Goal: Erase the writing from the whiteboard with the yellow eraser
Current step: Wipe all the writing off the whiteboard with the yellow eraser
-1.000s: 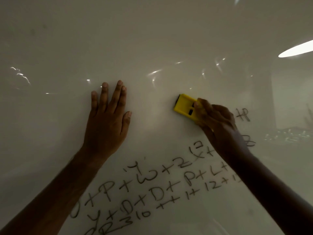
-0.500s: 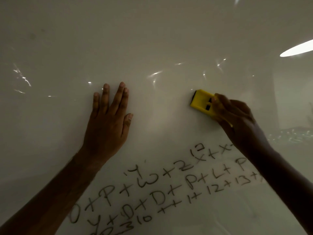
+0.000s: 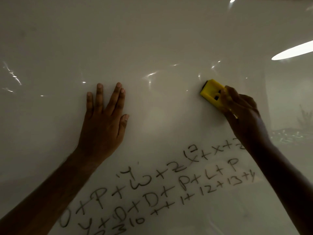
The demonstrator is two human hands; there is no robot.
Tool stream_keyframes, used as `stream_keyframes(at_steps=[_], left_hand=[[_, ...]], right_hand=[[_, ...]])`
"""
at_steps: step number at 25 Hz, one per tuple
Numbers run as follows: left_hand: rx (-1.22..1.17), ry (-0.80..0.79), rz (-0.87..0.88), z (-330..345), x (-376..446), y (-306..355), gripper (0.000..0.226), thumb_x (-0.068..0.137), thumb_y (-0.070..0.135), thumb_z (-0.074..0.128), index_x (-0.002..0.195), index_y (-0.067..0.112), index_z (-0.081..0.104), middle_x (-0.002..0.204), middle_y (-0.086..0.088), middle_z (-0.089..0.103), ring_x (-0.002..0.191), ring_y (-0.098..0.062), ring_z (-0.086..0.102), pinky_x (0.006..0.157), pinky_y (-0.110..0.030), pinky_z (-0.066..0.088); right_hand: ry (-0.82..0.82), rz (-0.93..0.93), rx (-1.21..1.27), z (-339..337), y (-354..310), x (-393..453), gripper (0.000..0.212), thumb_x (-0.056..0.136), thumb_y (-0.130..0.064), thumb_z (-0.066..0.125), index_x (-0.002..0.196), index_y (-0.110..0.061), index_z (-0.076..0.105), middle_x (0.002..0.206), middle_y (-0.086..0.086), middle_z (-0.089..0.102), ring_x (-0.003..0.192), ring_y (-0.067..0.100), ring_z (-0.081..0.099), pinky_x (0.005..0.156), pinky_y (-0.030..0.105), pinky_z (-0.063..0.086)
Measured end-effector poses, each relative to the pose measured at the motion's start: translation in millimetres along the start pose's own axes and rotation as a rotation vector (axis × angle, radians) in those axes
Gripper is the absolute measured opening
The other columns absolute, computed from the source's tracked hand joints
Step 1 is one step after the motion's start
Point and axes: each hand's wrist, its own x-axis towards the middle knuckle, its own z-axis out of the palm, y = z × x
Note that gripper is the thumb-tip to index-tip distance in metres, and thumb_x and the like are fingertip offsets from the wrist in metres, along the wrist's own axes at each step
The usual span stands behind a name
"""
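Observation:
The whiteboard (image 3: 152,39) fills the view. My right hand (image 3: 243,114) grips the yellow eraser (image 3: 211,91) and holds it against the board at the right, above the writing. My left hand (image 3: 105,119) lies flat on the board at the centre left with its fingers straight. Black handwritten letters, numbers and plus signs (image 3: 162,184) run in slanted rows across the lower part of the board, below both hands. The right forearm hides the right end of the top row.
A bright reflection of a ceiling light (image 3: 293,51) shows on the board at the upper right. Small glints dot the middle of the board. The board above the hands carries no writing.
My right hand has carried the eraser to the right across the board, and the marks that stood beside it a second ago are no longer seen. The left hand stays flat in place.

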Motion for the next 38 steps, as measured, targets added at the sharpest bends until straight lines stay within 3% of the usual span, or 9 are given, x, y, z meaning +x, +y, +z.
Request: stream_keyframes(at_steps=[4,9,12,17,21,25,30,34,38], left_hand=[[-0.014,-0.01,-0.009,0,0,5,0.069,0.114,0.036,0.031,0.173,0.004,0.018,0.183,-0.012,0.012,0.166,-0.051,0.008,0.135,-0.062,0.006],[-0.014,-0.03,-0.002,1,4,10,0.067,0.115,0.037,0.028,0.173,0.005,0.017,0.183,-0.012,0.012,0.166,-0.051,0.008,0.136,-0.063,0.007],[-0.03,-0.033,0.002,2,7,16,0.067,0.115,0.037,0.027,0.173,0.005,0.017,0.183,-0.012,0.011,0.166,-0.051,0.008,0.135,-0.065,0.01],[-0.029,-0.022,0.014,4,10,19,0.067,0.115,0.036,0.028,0.173,0.005,0.017,0.183,-0.012,0.013,0.166,-0.05,0.009,0.135,-0.065,0.01],[-0.029,-0.021,0.018,5,11,21,0.067,0.115,0.035,0.027,0.173,0.005,0.016,0.183,-0.013,0.012,0.166,-0.051,0.01,0.134,-0.066,0.011],[-0.03,-0.031,0.018,6,12,23,0.067,0.115,0.035,0.027,0.173,0.005,0.017,0.183,-0.012,0.013,0.165,-0.053,0.01,0.134,-0.067,0.012],[-0.053,-0.04,0.016,5,12,23,0.067,0.115,0.036,0.028,0.174,0.006,0.015,0.183,-0.011,0.011,0.165,-0.053,0.009,0.133,-0.068,0.013],[-0.054,-0.044,0.013,5,12,24,0.067,0.115,0.035,0.028,0.174,0.006,0.015,0.183,-0.011,0.01,0.166,-0.053,0.008,0.133,-0.068,0.013],[-0.053,-0.054,0.015,4,12,24,0.068,0.114,0.035,0.03,0.174,0.007,0.015,0.183,-0.011,0.011,0.165,-0.053,0.007,0.133,-0.068,0.013]], right_hand=[[-0.079,-0.14,-0.007,-3,2,-39,0.06,0.098,-0.024,0.056,0.156,-0.012,0.046,0.162,0.013,0.045,0.134,0.041,0.049,0.103,0.048,0.049],[-0.078,0.028,-0.045,-18,36,-39,0.061,0.099,-0.017,0.06,0.158,-0.014,0.045,0.162,0.014,0.045,0.131,0.046,0.05,0.099,0.059,0.053],[-0.056,0.125,-0.038,-19,34,-1,0.057,0.103,-0.016,0.061,0.158,-0.015,0.046,0.162,0.013,0.045,0.129,0.045,0.049,0.096,0.054,0.051],[-0.092,-0.098,-0.028,-16,21,-49,0.06,0.098,-0.023,0.055,0.157,-0.012,0.046,0.161,0.011,0.044,0.13,0.041,0.05,0.098,0.046,0.048],[-0.073,0.09,0.006,-27,41,-77,0.06,0.096,-0.023,0.061,0.154,-0.016,0.048,0.16,0.0,0.043,0.13,0.046,0.053,0.1,0.059,0.053],[-0.034,0.251,0.0,-20,30,-60,0.059,0.097,-0.014,0.067,0.153,-0.011,0.051,0.16,0.011,0.048,0.128,0.044,0.052,0.099,0.056,0.052],[-0.112,0.056,-0.009,-14,21,-129,0.051,0.102,-0.031,0.058,0.151,-0.019,0.051,0.159,0.006,0.047,0.127,0.041,0.052,0.099,0.049,0.048],[-0.108,0.182,0.001,-25,44,-120,0.051,0.103,-0.03,0.056,0.152,-0.021,0.048,0.161,0.004,0.042,0.131,0.045,0.053,0.099,0.064,0.054],[-0.091,0.197,0.011,-17,20,-83,0.057,0.099,-0.032,0.055,0.155,-0.02,0.05,0.164,0.005,0.043,0.131,0.042,0.051,0.098,0.056,0.054]])
